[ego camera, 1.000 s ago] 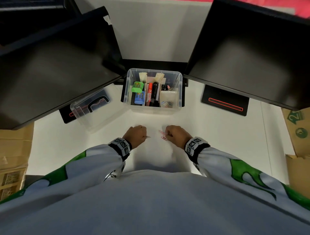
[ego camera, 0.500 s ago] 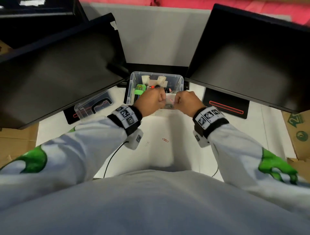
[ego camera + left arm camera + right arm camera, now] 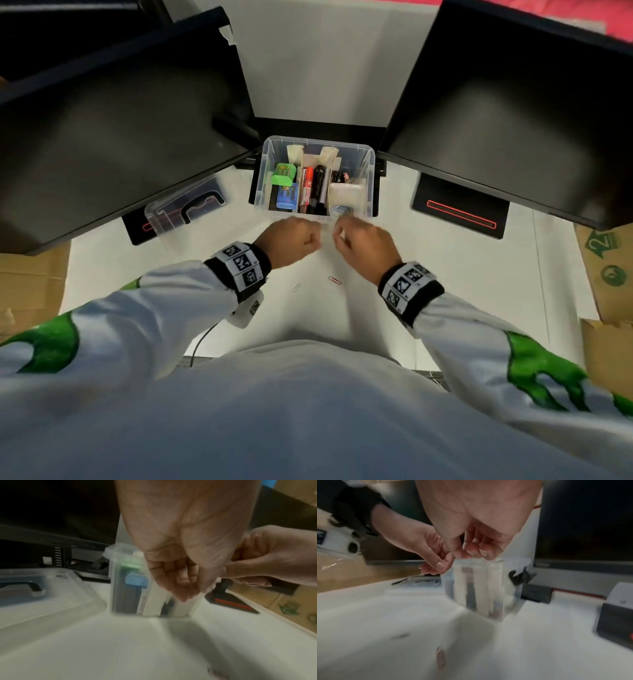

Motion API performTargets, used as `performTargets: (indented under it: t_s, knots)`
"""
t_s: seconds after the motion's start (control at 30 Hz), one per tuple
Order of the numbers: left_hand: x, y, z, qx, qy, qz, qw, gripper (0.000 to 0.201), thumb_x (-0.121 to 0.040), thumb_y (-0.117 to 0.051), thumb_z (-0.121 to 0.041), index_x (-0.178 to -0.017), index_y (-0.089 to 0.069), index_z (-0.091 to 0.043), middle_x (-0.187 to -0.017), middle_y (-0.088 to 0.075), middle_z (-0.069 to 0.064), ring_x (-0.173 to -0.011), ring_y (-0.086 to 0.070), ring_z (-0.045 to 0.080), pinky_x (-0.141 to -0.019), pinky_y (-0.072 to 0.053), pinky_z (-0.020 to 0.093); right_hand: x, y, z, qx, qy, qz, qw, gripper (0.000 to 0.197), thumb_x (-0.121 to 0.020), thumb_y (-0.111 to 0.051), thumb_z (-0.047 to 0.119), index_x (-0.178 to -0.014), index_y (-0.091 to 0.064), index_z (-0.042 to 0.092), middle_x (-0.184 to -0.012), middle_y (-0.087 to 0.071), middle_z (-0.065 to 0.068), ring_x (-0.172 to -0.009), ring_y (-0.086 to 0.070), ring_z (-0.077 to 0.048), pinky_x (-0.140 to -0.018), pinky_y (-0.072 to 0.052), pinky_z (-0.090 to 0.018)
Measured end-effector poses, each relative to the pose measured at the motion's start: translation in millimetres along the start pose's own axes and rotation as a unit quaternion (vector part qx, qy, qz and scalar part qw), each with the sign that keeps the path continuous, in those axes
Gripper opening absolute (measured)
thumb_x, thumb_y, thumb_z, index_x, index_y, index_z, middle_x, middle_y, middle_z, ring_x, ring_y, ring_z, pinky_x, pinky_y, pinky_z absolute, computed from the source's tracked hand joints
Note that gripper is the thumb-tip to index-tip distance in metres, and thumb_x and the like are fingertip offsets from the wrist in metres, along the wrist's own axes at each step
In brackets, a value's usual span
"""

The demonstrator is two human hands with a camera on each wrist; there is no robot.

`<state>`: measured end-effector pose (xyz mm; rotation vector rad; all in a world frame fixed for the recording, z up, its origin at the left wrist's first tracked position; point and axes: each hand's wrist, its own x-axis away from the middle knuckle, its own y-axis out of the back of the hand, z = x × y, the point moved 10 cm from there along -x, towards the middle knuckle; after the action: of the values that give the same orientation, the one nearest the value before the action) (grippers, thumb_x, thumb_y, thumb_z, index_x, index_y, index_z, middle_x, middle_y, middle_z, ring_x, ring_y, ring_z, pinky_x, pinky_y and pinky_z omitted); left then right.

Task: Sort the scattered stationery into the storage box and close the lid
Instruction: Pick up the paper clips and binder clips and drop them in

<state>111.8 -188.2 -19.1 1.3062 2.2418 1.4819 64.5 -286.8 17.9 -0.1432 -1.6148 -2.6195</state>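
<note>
The clear storage box [image 3: 261,185] stands open at the back of the white desk, holding a green sharpener, a blue eraser, red and black markers, tape and clips. Its clear lid [image 3: 178,219] with a black handle lies to its left. Two paper clips lie on the desk nearer me, a red one [image 3: 335,280] and a pale one [image 3: 296,287]. My left hand [image 3: 313,240] and right hand [image 3: 339,235] hover side by side just in front of the box's near wall. The fingers of both are loosely curled, and I see nothing in them. The wrist views are blurred.
Two black monitors overhang the desk at left [image 3: 113,113] and right [image 3: 513,102], and their black bases [image 3: 459,209] flank the box. Cardboard boxes [image 3: 606,267] stand off the desk's right and left edges. A thin black cable [image 3: 202,342] runs under my left sleeve.
Both hands went from the clips near me up over the box, then drew back to its near wall. Fewer clips lie on the desk than a second ago.
</note>
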Motion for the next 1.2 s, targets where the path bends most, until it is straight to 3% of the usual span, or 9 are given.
performTargets:
  t_s: [0.13, 0.23, 0.33, 0.6, 0.77, 0.83, 0.93, 1.07, 1.2]
  knots:
    - [14.0, -60.5, 29.7, -0.075, 0.051, 0.114, 0.989, 0.017, -0.093, -0.057, -0.029, -0.097, -0.059, -0.013, -0.102, -0.063, 0.007, -0.095, -0.06, 0.028, -0.074, -0.043, 0.034, 14.8, -84.5, -22.9, 0.042, -0.046, 0.173, 0.983, 0.023, -0.095, -0.048, 0.027, -0.108, -0.058, 0.011, -0.11, -0.06, -0.009, -0.095, -0.063, -0.032, -0.076, -0.05, -0.038]
    - [19.1, -89.3, 39.3, -0.143, 0.067, 0.164, 0.974, 0.034, -0.092, -0.061, -0.036, -0.111, -0.054, -0.008, -0.115, -0.059, 0.012, -0.105, -0.06, 0.031, -0.084, -0.046, 0.039, 21.3, -126.7, -36.3, 0.066, -0.059, 0.255, 0.963, 0.031, -0.096, -0.049, 0.022, -0.121, -0.053, 0.003, -0.122, -0.052, -0.015, -0.106, -0.059, -0.035, -0.082, -0.047, -0.038]
    - [20.1, -106.5, 36.5, -0.188, 0.06, 0.179, 0.964, 0.044, -0.089, -0.066, -0.035, -0.117, -0.051, -0.004, -0.118, -0.059, 0.014, -0.107, -0.061, 0.032, -0.083, -0.049, 0.041, 22.0, -144.5, -37.5, 0.081, -0.048, 0.274, 0.957, 0.028, -0.096, -0.049, 0.015, -0.118, -0.054, -0.001, -0.123, -0.051, -0.019, -0.107, -0.058, -0.036, -0.083, -0.045, -0.037]
    - [24.7, -123.4, 25.8, -0.176, 0.026, 0.169, 0.969, 0.018, -0.097, -0.048, -0.004, -0.114, -0.052, -0.001, -0.119, -0.058, 0.016, -0.109, -0.058, 0.033, -0.081, -0.046, 0.039, 25.6, -153.5, -33.7, 0.073, -0.041, 0.287, 0.954, 0.025, -0.096, -0.045, 0.008, -0.117, -0.055, -0.001, -0.123, -0.051, -0.02, -0.108, -0.058, -0.036, -0.088, -0.046, -0.038]
    - [27.2, -119.2, 25.0, -0.12, 0.026, 0.165, 0.979, 0.014, -0.099, -0.046, -0.01, -0.11, -0.052, -0.002, -0.115, -0.056, 0.017, -0.105, -0.057, 0.034, -0.08, -0.045, 0.04, 35.3, -139.9, -29.9, 0.013, -0.057, 0.316, 0.947, 0.012, -0.093, -0.05, 0.009, -0.101, -0.059, 0.005, -0.113, -0.061, -0.02, -0.1, -0.061, -0.032, -0.082, -0.046, -0.035]
    - [21.5, -98.8, 16.3, -0.035, 0.022, 0.133, 0.99, 0.01, -0.096, -0.047, -0.008, -0.101, -0.054, -0.004, -0.105, -0.059, 0.015, -0.097, -0.06, 0.034, -0.082, -0.049, 0.042, 30.2, -117.8, -25.1, -0.087, -0.082, 0.286, 0.951, 0.009, -0.09, -0.052, 0.005, -0.085, -0.058, 0.01, -0.096, -0.069, -0.017, -0.081, -0.063, -0.025, -0.07, -0.046, -0.028]
    - [3.7, -35.8, 0.7, 0.117, 0.02, 0.012, 0.993, 0.009, -0.094, -0.051, -0.01, -0.091, -0.058, -0.007, -0.091, -0.063, 0.006, -0.082, -0.06, 0.023, -0.076, -0.049, 0.035, 11.7, -61.2, -28.4, -0.235, -0.137, 0.169, 0.947, 0.011, -0.089, -0.055, 0.004, -0.081, -0.06, 0.01, -0.074, -0.068, -0.008, -0.065, -0.067, -0.019, -0.063, -0.054, -0.027]
    - [-18.0, 31.6, -17.6, 0.182, 0.009, -0.083, 0.98, 0.011, -0.097, -0.051, -0.013, -0.092, -0.059, -0.008, -0.084, -0.064, 0.001, -0.072, -0.059, 0.01, -0.063, -0.046, 0.017, -17.1, 10.6, -43.0, -0.271, -0.158, 0.015, 0.949, 0.007, -0.091, -0.06, 0.005, -0.086, -0.062, 0.009, -0.077, -0.07, -0.009, -0.064, -0.068, -0.017, -0.066, -0.059, -0.027]
    - [-38.2, 51.6, -20.2, 0.178, 0.043, -0.125, 0.975, 0.017, -0.093, -0.047, -0.005, -0.089, -0.063, -0.01, -0.089, -0.066, 0.003, -0.076, -0.059, 0.013, -0.071, -0.05, 0.025, -41.1, 25.9, -59.2, -0.216, -0.187, -0.032, 0.958, 0.015, -0.087, -0.055, 0.0, -0.089, -0.065, 0.01, -0.091, -0.07, -0.012, -0.081, -0.069, -0.028, -0.078, -0.059, -0.04]
